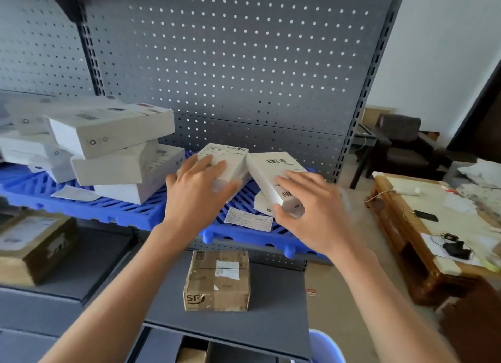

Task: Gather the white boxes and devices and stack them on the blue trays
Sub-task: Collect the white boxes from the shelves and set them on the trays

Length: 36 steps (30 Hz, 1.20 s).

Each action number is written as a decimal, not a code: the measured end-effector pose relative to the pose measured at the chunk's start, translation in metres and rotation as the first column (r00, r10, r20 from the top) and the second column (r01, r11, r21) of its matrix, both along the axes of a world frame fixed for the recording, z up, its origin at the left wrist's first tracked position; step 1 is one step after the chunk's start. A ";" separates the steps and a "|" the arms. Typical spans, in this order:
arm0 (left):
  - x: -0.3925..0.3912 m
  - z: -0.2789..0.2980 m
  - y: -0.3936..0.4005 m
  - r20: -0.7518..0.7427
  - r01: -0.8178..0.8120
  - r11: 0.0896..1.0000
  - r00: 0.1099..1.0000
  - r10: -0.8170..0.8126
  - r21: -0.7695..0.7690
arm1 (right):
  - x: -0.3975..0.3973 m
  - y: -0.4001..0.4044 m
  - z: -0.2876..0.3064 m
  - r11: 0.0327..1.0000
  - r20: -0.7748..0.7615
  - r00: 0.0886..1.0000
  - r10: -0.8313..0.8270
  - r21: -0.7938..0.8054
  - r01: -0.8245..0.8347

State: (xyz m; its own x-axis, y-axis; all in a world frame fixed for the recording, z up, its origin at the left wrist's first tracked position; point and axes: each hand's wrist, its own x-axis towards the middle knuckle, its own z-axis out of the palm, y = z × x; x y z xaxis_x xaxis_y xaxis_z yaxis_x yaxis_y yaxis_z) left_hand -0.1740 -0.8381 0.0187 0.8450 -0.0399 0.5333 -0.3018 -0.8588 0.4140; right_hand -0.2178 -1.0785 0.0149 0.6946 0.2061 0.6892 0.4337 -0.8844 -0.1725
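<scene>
Your left hand (200,183) lies flat, fingers straight, on a white box (226,159) at frame centre, on the blue trays (130,213). Your right hand (306,208) grips a second tilted white box (271,172) just right. More white boxes (108,143) are stacked left.

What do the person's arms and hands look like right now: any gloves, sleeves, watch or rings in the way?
Both are bare. The left hand and right hand wear no gloves, and no rings show on the visible fingers. No watch or band at either wrist. Both forearms are uncovered down to the frame's bottom edge, so no sleeve is visible. No cables, straps or markings on them.
</scene>
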 end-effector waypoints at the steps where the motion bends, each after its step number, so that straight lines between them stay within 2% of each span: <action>1: -0.001 0.001 -0.001 -0.011 -0.014 1.000 1.000 0.014 0.018 | 0.001 0.000 -0.001 1.000 -0.007 1.000 -0.002 -0.005 0.002; 8: -0.018 -0.002 -0.005 0.061 -0.069 0.995 0.996 0.065 0.069 | -0.001 0.002 -0.007 0.999 0.012 1.000 -0.027 -0.041 0.028; 14: -0.036 -0.006 -0.003 0.128 -0.102 0.993 0.987 0.093 0.065 | -0.012 0.008 -0.007 0.999 0.100 0.995 -0.011 -0.051 0.016; 23: -0.072 -0.005 0.006 0.079 -0.092 0.992 0.993 0.086 0.081 | -0.021 0.025 -0.008 0.997 0.117 0.992 0.035 -0.078 -0.026; 28: -0.096 -0.004 0.035 0.098 -0.085 0.994 0.992 0.077 0.072 | -0.038 0.056 -0.003 0.994 0.118 0.989 0.093 -0.059 -0.086; 33: -0.136 -0.008 0.085 0.043 -0.103 0.991 0.994 0.099 0.091 | -0.061 0.112 -0.002 0.986 0.121 0.979 0.162 -0.044 -0.158; 36: -0.168 -0.018 0.132 -0.006 -0.138 0.984 0.990 0.139 0.117 | -0.079 0.158 -0.005 0.978 0.029 0.978 0.207 -0.019 -0.206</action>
State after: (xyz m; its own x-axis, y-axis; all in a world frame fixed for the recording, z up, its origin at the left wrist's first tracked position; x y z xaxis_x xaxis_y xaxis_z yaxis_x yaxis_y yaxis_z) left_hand -0.3418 -0.7059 0.0008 0.8540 0.0172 0.5200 -0.1716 -0.9342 0.3127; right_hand -0.2967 -0.9208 0.0098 0.6148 0.3540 0.7048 0.6119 -0.7779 -0.1431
